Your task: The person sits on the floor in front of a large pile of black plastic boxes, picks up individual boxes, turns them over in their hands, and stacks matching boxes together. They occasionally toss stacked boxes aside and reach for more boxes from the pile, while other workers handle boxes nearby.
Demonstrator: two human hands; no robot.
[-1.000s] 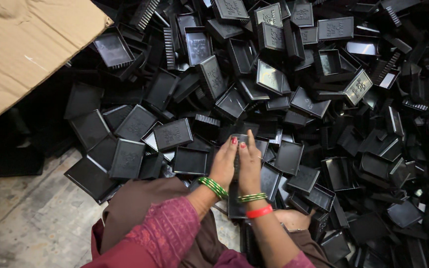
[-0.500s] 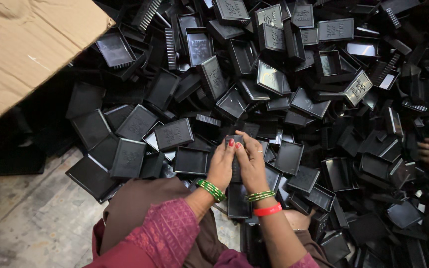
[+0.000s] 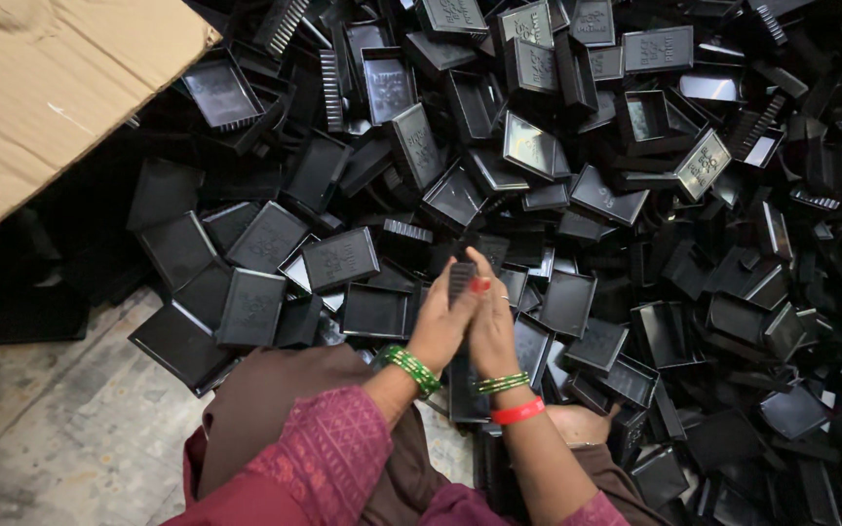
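Note:
My left hand (image 3: 440, 326) and my right hand (image 3: 491, 326) are pressed together around a stack of black plastic pieces (image 3: 462, 282), whose ribbed top shows between the fingers. The stack runs down between my wrists (image 3: 467, 390). Green bangles ring the left wrist; green bangles and a red band ring the right. Both hands hover over the near edge of a large heap of black plastic trays and lids (image 3: 577, 195).
A flat sheet of brown cardboard (image 3: 41, 97) leans over the upper left. Bare concrete floor (image 3: 41, 429) lies at the lower left. My lap in brown and maroon cloth (image 3: 285, 429) fills the bottom centre. The heap covers the whole right side.
My hands have closed tighter around the stack and lifted it slightly. Another person's hand that showed at the right edge half a second ago is out of view now.

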